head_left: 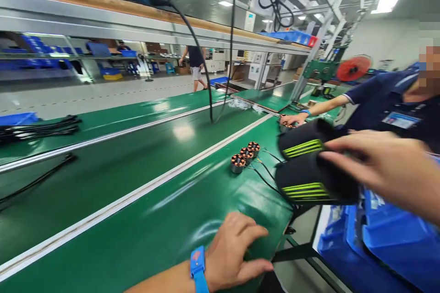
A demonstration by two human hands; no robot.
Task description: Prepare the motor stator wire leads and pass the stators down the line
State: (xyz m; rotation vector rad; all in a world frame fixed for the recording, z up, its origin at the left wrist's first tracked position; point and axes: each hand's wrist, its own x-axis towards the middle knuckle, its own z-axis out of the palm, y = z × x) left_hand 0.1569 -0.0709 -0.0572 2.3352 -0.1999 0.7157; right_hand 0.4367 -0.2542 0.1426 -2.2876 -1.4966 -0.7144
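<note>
My left hand [237, 249], with a blue wrist strap [197, 263], is low over the green bench [192, 197]. Its fingers are apart and hold nothing. At the right, my right hand [381, 160] pinches two black cylindrical sleeves [305, 181] with yellow-green stripes, side by side and slightly blurred. They are held above the bench's right edge. Several copper-wound motor stators [238, 163] stand in a short row on the bench, left of the sleeves, and their dark wires run right behind the sleeves.
A person in dark blue [385, 100] at the right reaches toward another stator. Blue bins [395, 238] stand below right. Black cables [37, 128] lie at the left, and a cable [195, 39] hangs over the middle. A shelf rail [113, 32] crosses above.
</note>
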